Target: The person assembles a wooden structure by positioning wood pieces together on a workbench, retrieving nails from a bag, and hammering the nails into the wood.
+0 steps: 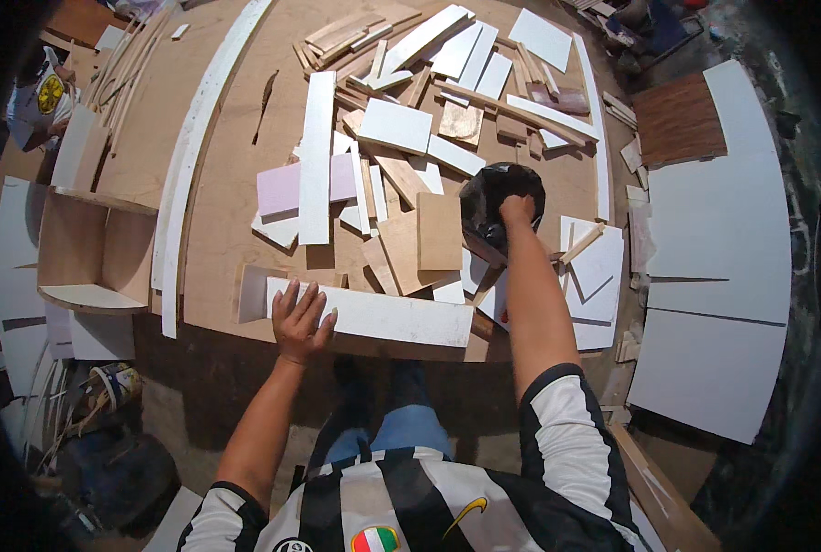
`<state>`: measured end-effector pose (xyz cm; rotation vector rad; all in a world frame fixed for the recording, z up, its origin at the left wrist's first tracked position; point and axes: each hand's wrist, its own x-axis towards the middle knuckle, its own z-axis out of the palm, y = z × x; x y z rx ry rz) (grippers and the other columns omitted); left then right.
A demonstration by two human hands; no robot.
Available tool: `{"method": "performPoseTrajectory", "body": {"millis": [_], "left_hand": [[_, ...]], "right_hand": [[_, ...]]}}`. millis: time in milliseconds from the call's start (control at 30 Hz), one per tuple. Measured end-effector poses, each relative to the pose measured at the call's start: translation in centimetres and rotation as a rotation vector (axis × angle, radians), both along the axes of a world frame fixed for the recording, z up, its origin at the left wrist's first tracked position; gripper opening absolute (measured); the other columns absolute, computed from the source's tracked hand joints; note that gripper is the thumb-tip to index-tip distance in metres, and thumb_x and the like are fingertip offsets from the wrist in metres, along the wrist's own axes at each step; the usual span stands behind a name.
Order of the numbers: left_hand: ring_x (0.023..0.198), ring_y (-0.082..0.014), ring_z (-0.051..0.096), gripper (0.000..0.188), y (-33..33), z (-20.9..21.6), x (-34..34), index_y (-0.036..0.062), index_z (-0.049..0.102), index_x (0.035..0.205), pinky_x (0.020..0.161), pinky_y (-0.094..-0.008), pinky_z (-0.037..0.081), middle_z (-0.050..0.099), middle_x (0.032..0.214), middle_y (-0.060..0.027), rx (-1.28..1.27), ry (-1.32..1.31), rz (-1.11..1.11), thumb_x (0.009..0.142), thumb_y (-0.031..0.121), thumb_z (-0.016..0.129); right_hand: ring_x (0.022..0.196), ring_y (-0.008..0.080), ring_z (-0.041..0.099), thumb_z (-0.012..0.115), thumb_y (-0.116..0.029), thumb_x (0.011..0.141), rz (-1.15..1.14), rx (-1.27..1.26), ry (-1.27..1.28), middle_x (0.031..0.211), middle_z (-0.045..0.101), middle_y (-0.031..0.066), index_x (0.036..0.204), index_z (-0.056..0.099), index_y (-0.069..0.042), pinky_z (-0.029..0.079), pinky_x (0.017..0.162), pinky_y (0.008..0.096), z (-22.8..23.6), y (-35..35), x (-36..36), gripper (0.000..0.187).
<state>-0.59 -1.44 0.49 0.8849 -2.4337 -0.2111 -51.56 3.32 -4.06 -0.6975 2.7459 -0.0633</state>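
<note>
The broad brown wooden table (231,152) carries a loose heap of mixed offcuts: white rectangular boards (395,126), pale bare-wood blocks (440,232) and a flat pink panel (277,190). A crumpled black plastic bag (477,210) sits at the heap's right. A long white board (401,318) lies along the near edge; a long white strip (199,115) runs down the left.

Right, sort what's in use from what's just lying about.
Seemingly in use:
white board, under the left hand
black bag, right hand inside

Apparently lying about:
pink board
curved shelf
large white panels
</note>
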Motion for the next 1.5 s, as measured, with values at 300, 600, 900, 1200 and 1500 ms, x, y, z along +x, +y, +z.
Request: {"method": "performPoseTrajectory", "body": {"millis": [300,600,900,1200,1500], "left_hand": [[0.138,-0.0355,0.049,0.033,0.2,0.2,0.2,0.0047,0.076,0.108,0.115,-0.0525,0.029,0.069,0.128,-0.0131,0.009,-0.002,-0.011,0.083,0.027,0.074],[0.138,-0.0331,0.049,0.035,0.1,-0.1,-0.4,0.01,0.076,0.112,0.114,-0.0509,0.03,0.068,0.131,-0.0076,0.008,0.023,-0.027,0.084,0.031,0.075],[0.136,-0.0337,0.05,0.035,0.0,-0.2,-0.1,0.0099,0.076,0.112,0.113,-0.0517,0.031,0.069,0.131,-0.0078,-0.039,0.029,-0.036,0.084,0.03,0.075],[0.134,-0.0324,0.052,0.033,0.0,-0.1,0.2,0.0129,0.078,0.109,0.113,-0.0516,0.032,0.07,0.128,-0.0056,0.001,0.042,-0.008,0.083,0.034,0.077],[0.129,-0.0325,0.057,0.039,-0.2,0.2,-0.5,0.0154,0.078,0.108,0.105,-0.0553,0.04,0.071,0.126,-0.0036,0.135,0.152,0.009,0.077,0.039,0.083]], "right_hand": [[0.12,0.0416,0.062,0.067,-0.019,0.077,-0.3,-0.314,-0.077,0.125,0.065,0.0284,0.112,0.073,0.003,0.046,0.107,0.0441,-2.8,1.4,-0.5,0.042],[0.111,0.0393,0.067,0.069,-0.023,0.074,-0.095,-0.335,-0.187,0.112,0.071,0.0275,0.105,0.073,0.003,0.052,0.095,0.042,-3.2,4.5,-4.8,0.042],[0.095,0.0278,0.071,0.08,-0.019,0.082,-0.164,-0.758,-0.477,0.108,0.074,0.0148,0.109,0.072,0.002,0.056,0.086,0.0402,5.3,3.5,1.1,0.035],[0.076,0.018,0.069,0.072,0.0,0.089,-0.221,-1.058,-0.938,0.092,0.069,0.0112,0.108,0.067,0.003,0.061,0.068,0.03,12.5,6.7,10.2,0.02],[0.086,0.0163,0.069,0.071,-0.001,0.085,0.147,-0.976,-0.907,0.095,0.069,0.0098,0.116,0.063,0.003,0.057,0.078,0.03,13.4,3.9,24.5,0.032]]}}
